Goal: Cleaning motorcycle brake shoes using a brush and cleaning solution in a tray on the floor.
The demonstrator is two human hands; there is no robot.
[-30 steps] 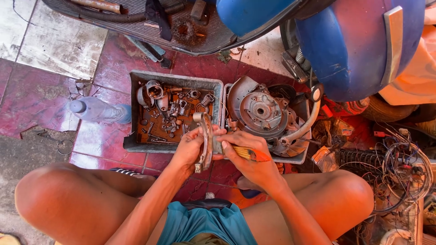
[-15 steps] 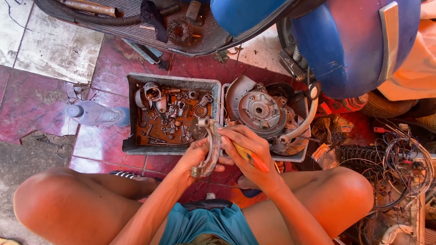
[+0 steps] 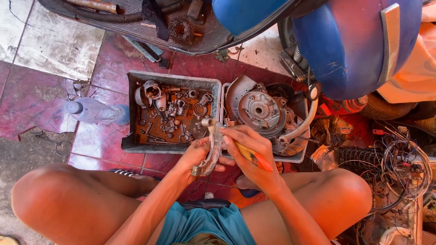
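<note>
A curved grey metal brake shoe (image 3: 212,149) stands nearly upright in front of me, held in my left hand (image 3: 196,155). My right hand (image 3: 251,152) grips a small brush with an orange and yellow handle (image 3: 255,156), its tip hidden against the shoe's upper part. Both hands hover over the near edge of a grey tray (image 3: 136,146) filled with small oily engine parts (image 3: 175,113). To the right lies a second tray (image 3: 297,158) holding a round hub plate (image 3: 259,109) and a pale hose (image 3: 303,122).
A blue scooter body (image 3: 349,41) hangs over the far right, its grey floorboard (image 3: 136,22) at the top. A clear plastic bottle (image 3: 93,111) lies on the red tiles at left. Tangled wires (image 3: 399,172) pile up at right. My bare knees frame the hands.
The brake shoe has been turned and shifted slightly right, and my right hand with the brush has moved along it. The view has drifted a little.
</note>
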